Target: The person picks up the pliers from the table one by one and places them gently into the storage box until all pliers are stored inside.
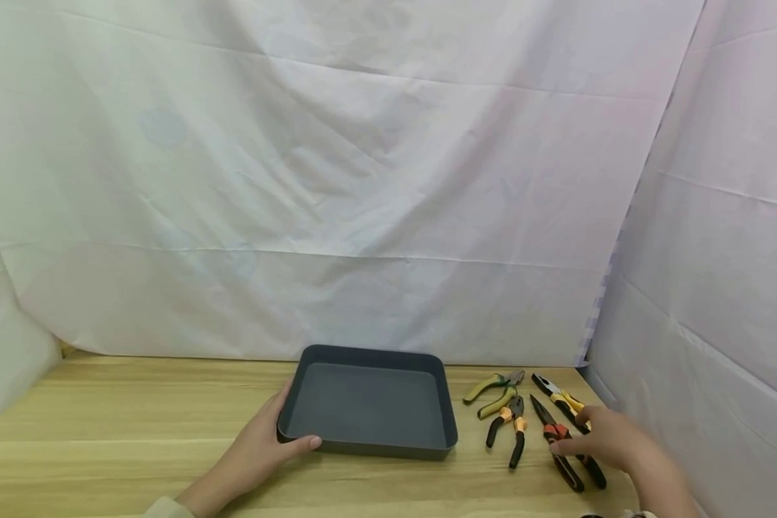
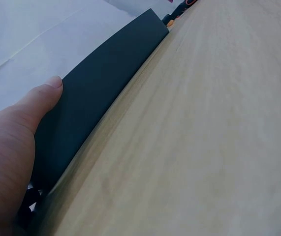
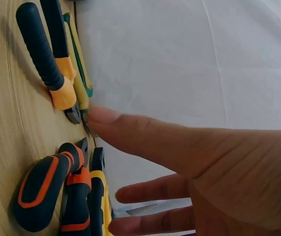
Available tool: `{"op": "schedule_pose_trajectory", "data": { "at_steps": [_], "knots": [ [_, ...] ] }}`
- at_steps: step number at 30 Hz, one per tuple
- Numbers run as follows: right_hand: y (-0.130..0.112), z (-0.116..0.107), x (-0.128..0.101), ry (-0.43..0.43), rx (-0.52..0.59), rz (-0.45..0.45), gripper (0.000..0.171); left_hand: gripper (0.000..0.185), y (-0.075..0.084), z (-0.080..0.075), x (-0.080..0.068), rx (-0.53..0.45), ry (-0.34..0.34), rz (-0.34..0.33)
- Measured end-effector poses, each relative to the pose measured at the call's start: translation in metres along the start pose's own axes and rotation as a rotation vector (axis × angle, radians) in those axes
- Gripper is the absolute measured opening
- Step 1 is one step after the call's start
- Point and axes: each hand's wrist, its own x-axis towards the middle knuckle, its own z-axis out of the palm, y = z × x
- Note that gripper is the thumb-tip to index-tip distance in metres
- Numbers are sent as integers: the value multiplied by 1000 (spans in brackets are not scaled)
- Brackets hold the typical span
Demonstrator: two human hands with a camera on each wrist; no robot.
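A dark grey rectangular tray (image 1: 444, 403) lies on the wooden table. My left hand (image 1: 265, 446) rests against its near left corner, thumb laid straight along the front wall and fingers along the left wall. The left wrist view shows the thumb (image 2: 37, 101) flat on the tray's outer wall (image 2: 106, 93). My right hand (image 1: 598, 434) hovers with spread, straight fingers over two pairs of pliers, a black and orange-red long-nose pair (image 1: 557, 440) and a yellow and black pair (image 1: 562, 398). In the right wrist view the hand (image 3: 204, 162) holds nothing.
Between the tray and my right hand lie green-yellow pliers (image 1: 495, 388) and black-orange pliers (image 1: 514, 426). White cloth hangs behind the table and along its right side (image 1: 699, 302). Bare wood stretches left of the tray (image 1: 123, 417).
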Motion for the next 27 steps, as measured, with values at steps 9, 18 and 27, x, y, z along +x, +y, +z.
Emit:
{"op": "schedule_pose_trajectory", "data": {
  "at_steps": [9,18,27],
  "knots": [
    [-5,11,6,-62,57,35,103,116,-1,1,1,-4,4,10],
    [-6,19,15,-45,15,-2,95,115,-1,0,-1,-8,-4,15],
    [-8,20,18,-38,-41,39,92,115,0,-1,-1,-4,-9,2]
  ]
}}
